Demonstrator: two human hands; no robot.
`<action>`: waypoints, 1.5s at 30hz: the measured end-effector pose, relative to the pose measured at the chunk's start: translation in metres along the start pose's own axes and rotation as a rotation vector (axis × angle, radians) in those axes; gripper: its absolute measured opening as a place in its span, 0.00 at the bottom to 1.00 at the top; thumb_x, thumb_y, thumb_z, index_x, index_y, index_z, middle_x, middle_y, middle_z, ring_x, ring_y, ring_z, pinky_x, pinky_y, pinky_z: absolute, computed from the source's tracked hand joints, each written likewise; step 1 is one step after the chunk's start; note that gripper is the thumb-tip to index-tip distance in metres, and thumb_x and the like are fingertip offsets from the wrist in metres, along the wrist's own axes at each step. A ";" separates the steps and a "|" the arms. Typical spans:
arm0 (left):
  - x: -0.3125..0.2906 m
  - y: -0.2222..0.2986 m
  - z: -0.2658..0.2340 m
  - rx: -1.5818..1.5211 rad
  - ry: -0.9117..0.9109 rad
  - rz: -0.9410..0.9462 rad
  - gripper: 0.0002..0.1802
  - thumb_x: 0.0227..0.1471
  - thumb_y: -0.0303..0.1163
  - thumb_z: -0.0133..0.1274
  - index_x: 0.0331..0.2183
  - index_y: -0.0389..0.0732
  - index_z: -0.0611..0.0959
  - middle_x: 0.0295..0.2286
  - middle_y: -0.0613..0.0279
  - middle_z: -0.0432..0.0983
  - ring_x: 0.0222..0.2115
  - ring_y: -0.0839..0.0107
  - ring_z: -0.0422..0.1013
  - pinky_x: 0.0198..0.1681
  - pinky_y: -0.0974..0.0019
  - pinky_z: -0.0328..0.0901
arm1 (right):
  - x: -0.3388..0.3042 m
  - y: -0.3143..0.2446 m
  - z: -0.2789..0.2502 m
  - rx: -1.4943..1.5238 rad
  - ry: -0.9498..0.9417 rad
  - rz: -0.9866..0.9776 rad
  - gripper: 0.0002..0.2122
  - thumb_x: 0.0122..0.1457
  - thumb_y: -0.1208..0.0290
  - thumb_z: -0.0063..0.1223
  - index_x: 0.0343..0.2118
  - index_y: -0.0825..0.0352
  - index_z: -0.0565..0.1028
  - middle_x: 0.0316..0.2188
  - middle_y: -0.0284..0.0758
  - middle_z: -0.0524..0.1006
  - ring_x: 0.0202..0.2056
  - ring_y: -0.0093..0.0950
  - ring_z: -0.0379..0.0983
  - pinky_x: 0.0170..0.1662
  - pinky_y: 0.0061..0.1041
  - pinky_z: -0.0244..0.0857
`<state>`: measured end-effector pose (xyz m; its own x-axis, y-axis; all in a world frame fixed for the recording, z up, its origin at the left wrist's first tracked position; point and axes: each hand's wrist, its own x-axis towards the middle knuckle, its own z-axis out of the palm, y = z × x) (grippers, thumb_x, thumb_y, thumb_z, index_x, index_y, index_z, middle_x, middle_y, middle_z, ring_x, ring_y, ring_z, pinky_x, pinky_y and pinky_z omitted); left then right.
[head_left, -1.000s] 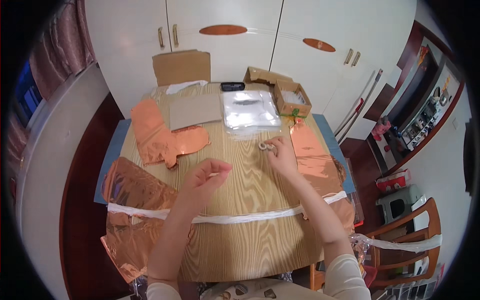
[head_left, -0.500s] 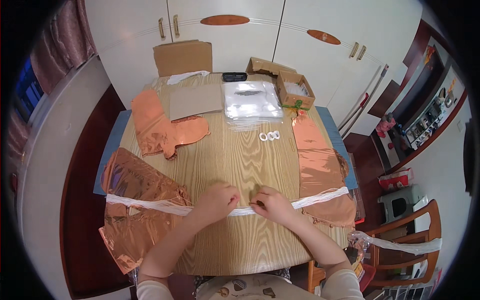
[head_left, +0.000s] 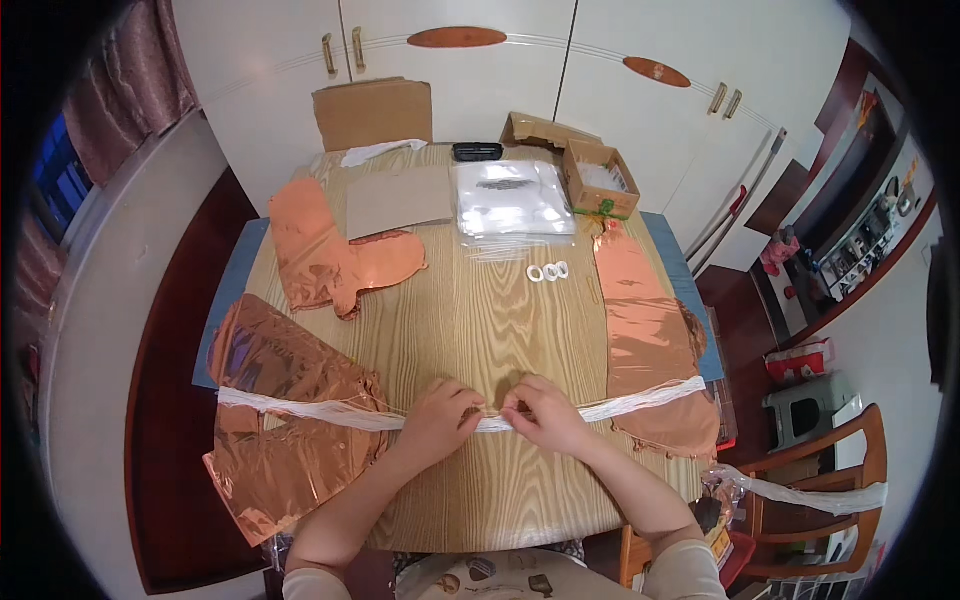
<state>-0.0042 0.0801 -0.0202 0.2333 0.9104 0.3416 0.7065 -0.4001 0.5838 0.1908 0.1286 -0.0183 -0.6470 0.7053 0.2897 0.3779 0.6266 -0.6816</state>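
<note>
A long bundle of white strings (head_left: 310, 408) lies crosswise along the near part of the table, over flat copper-coloured foil balloons at both ends. My left hand (head_left: 447, 420) rests over the middle of the bundle, thumb and fingers pinched together. Close by on the right, my right hand (head_left: 545, 414) is pinched too, its fingertips facing the left ones across a small gap. A thin string seems to run between the fingertips; its ends are too fine to follow. One creased foil balloon (head_left: 295, 365) lies left of my hands, another (head_left: 650, 340) to the right.
A third foil balloon (head_left: 320, 255) lies far left beside a grey-brown board (head_left: 400, 200). Clear plastic bags (head_left: 515, 200), a black case (head_left: 477, 152) and an open cardboard box (head_left: 602, 180) stand at the back. Small white rings (head_left: 548, 271) lie mid-table. A wooden chair (head_left: 870, 480) stands right.
My left hand has turned and lowered slightly, its fingertips coming nearer the right hand's. The right hand keeps its pinch in nearly the same place. The whole view has shifted slightly.
</note>
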 end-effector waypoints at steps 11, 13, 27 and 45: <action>0.041 0.042 -0.062 -0.375 0.019 0.075 0.05 0.45 0.31 0.52 0.25 0.40 0.78 0.35 0.57 0.67 0.40 0.63 0.62 0.43 0.65 0.56 | 0.028 -0.047 -0.052 0.467 -0.106 -0.010 0.12 0.52 0.79 0.46 0.40 0.66 0.64 0.34 0.33 0.68 0.37 0.24 0.65 0.40 0.23 0.59; 0.051 0.056 -0.072 -0.420 0.060 0.106 0.04 0.45 0.30 0.52 0.26 0.41 0.79 0.38 0.55 0.65 0.43 0.62 0.60 0.44 0.64 0.55 | 0.040 -0.067 -0.060 0.671 -0.115 -0.075 0.15 0.53 0.80 0.44 0.44 0.66 0.60 0.37 0.32 0.66 0.39 0.22 0.63 0.43 0.22 0.58; 0.051 0.043 -0.100 -1.627 -0.016 -0.232 0.07 0.48 0.24 0.47 0.32 0.40 0.78 0.33 0.62 0.70 0.34 0.75 0.64 0.39 0.74 0.57 | 0.059 -0.033 -0.050 0.923 -0.300 0.092 0.09 0.59 0.67 0.41 0.30 0.67 0.71 0.24 0.25 0.70 0.27 0.14 0.65 0.29 0.14 0.59; 0.058 0.029 -0.085 -0.583 -0.031 0.076 0.10 0.52 0.32 0.45 0.30 0.36 0.78 0.27 0.64 0.74 0.32 0.71 0.66 0.37 0.66 0.60 | 0.052 -0.080 -0.067 0.212 -0.023 -0.124 0.06 0.56 0.72 0.43 0.28 0.68 0.71 0.18 0.38 0.68 0.22 0.31 0.68 0.25 0.25 0.60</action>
<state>-0.0268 0.1125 0.0796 0.2945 0.8762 0.3816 0.2050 -0.4479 0.8703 0.1718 0.1372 0.0963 -0.6954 0.6180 0.3667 0.1489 0.6231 -0.7678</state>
